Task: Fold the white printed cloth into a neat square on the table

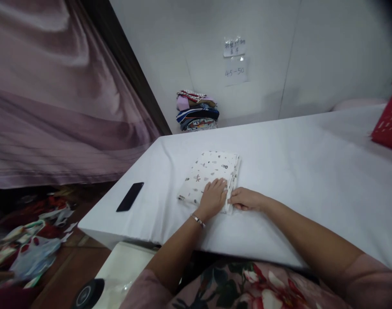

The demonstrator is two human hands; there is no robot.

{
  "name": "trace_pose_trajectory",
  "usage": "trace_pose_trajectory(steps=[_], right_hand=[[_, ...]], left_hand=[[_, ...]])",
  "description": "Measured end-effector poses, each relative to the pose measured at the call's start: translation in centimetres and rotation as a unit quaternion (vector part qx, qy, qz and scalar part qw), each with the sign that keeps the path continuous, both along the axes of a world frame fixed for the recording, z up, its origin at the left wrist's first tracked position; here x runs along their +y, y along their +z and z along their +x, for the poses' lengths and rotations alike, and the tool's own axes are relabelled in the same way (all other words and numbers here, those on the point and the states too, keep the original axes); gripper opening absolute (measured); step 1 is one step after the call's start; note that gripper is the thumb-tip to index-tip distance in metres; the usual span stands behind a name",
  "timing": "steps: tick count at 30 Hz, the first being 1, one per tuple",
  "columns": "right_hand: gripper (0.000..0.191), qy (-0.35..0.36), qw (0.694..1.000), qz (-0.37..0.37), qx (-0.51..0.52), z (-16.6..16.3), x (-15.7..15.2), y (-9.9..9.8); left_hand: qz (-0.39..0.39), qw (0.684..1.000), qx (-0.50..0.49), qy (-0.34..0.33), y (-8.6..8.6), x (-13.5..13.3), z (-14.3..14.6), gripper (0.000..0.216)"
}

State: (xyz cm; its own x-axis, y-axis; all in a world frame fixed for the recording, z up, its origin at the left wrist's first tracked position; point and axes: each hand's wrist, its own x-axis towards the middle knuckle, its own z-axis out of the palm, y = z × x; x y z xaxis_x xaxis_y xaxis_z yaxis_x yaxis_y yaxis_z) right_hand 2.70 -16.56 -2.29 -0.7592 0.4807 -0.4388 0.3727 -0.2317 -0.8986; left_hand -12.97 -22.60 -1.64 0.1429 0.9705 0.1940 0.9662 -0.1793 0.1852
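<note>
A folded white cloth [208, 167] with small grey and brown prints lies on the white-covered table [279, 163]. My left hand [214, 196] rests flat on top of it, near its front right part, fingers stretched out. At the cloth's right edge, my right hand [245, 199] has its fingers closed in a pinch on the layered border. The thumb and fingertips meet at that edge. I cannot make out what kind of item the cloth is.
A black phone [130, 197] lies on the table's left side. Folded clothes [197, 110] are stacked beyond the far edge by the wall. A red basket [389, 118] stands at the far right. Pink curtains [60, 90] hang at left, above bags and cloth [34, 253] on the floor.
</note>
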Motion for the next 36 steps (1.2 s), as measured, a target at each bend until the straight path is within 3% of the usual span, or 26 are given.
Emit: trace_pose_trajectory(steps=[6,10,15,19,27,36], right_hand=[[0.023,0.024,0.998,0.055,0.009,0.7,0.7,0.4],[0.018,-0.086,0.993,0.076,0.016,0.9,1.8,0.2],[0.004,-0.252,0.965,-0.034,0.066,0.8,2.9,0.1],[0.015,-0.28,0.955,-0.046,0.086,0.7,2.9,0.3],[0.031,-0.352,0.924,-0.055,0.141,0.7,3.4,0.0],[0.032,-0.408,0.905,-0.025,0.119,-0.1,8.0,-0.3]], left_hand=[[-0.016,1.0,0.019,0.002,-0.9,-0.1,-0.5,0.042],[-0.026,1.0,-0.008,0.007,-0.7,0.0,-0.6,0.042],[-0.022,0.998,-0.063,0.018,0.7,1.3,-0.2,0.037],[0.004,0.999,-0.046,0.018,1.4,3.1,1.2,0.043],[-0.057,0.997,0.005,0.043,-0.4,4.0,2.2,0.06],[-0.023,0.999,-0.016,0.038,-0.6,3.7,2.1,0.052]])
